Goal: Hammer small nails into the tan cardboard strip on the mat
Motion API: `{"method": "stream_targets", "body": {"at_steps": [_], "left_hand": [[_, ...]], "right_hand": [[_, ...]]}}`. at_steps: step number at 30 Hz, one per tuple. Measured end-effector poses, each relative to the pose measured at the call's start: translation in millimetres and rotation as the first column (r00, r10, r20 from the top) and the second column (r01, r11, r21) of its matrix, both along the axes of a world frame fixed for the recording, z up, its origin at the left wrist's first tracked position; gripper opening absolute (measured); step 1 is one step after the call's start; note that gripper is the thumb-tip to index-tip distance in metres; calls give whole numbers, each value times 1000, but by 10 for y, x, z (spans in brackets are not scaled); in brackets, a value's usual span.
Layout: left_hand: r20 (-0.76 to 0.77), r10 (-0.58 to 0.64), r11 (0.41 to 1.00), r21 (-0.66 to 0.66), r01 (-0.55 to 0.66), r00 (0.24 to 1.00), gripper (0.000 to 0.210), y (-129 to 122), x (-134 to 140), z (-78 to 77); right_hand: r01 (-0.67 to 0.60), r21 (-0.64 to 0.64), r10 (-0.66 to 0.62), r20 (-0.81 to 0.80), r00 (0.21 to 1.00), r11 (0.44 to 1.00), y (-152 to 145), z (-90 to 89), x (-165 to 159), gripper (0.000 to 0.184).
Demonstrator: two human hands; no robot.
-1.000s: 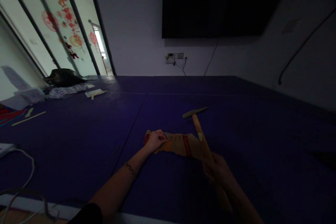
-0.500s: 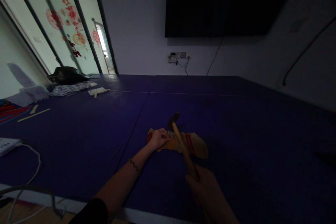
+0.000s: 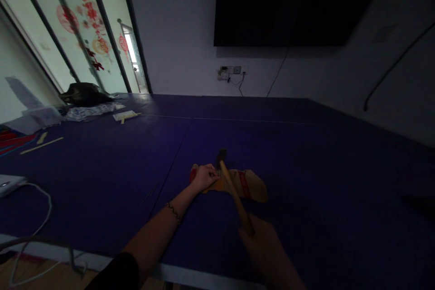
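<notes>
My right hand (image 3: 260,238) is wrapped round the wooden handle of a hammer (image 3: 233,186). The dark hammer head (image 3: 220,157) is just right of my left fingertips, over the far edge of a torn brown piece of cardboard (image 3: 254,186) with red print. Whether the head touches anything is too dark to tell. My left hand (image 3: 204,177) rests on the left part of the cardboard, thumb and fingers pinched together. What the pinch holds, if anything, is too small to make out. A yellowish patch (image 3: 217,186) shows beside the left fingertips.
The cardboard lies on a large dark blue table (image 3: 299,145). Thin rods (image 3: 149,192) lie left of my forearm. A white device (image 3: 12,185) with a cable is at the left edge. Farther back are a flat white packet (image 3: 125,116), yellow strips (image 3: 42,145) and a black bag (image 3: 86,94).
The hammer head has shifted slightly left, closer to my left fingertips. My left hand stays pinched on the cardboard. The whole view has shifted a little.
</notes>
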State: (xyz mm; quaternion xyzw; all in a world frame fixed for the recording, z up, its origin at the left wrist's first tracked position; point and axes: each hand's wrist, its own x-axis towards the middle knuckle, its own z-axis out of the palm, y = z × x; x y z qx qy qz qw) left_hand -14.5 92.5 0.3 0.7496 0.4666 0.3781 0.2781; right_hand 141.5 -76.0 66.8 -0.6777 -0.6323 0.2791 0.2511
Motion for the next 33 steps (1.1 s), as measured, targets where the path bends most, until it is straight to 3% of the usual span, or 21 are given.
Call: {"method": "stream_targets", "body": {"at_steps": [6, 9, 11, 14, 18, 22, 27, 30, 33], "left_hand": [[-20, -10, 1000, 8, 10, 1000, 8, 5, 4, 5], [-46, -24, 1000, 15, 25, 999, 3, -7, 7, 13], [-66, -27, 999, 20, 28, 997, 4, -21, 11, 22], [-90, -16, 999, 32, 19, 996, 13, -39, 19, 40], [-106, 22, 999, 46, -18, 994, 28, -55, 30, 57], [-118, 50, 998, 45, -45, 992, 38, -78, 36, 50], [-142, 129, 986, 127, -111, 981, 49, -166, 28, 96], [-153, 202, 950, 271, -156, 967, 39, -255, -22, 226], [-196, 233, 944, 282, -173, 952, 24, -370, -188, 429]], "right_hand": [[31, 5, -30, -30, 999, 1000, -62, 126, 40, 10], [76, -20, -78, -201, 976, 997, 0, 266, 156, 16], [117, -25, -117, -398, 910, 993, 142, 286, 311, 23], [91, -14, -72, -736, 674, 996, 488, 141, 668, 30], [-140, -50, 4, -933, 361, 989, 932, -254, 1169, 35], [-97, -15, 12, -964, 267, 995, 1066, -570, 1363, 33], [-60, -42, -32, -987, 157, 997, 1017, -676, 1343, 25], [-56, -60, -52, -989, 140, 997, 1010, -686, 1346, 25], [-94, -78, -64, -988, 142, 992, 1029, -706, 1357, 26]]}}
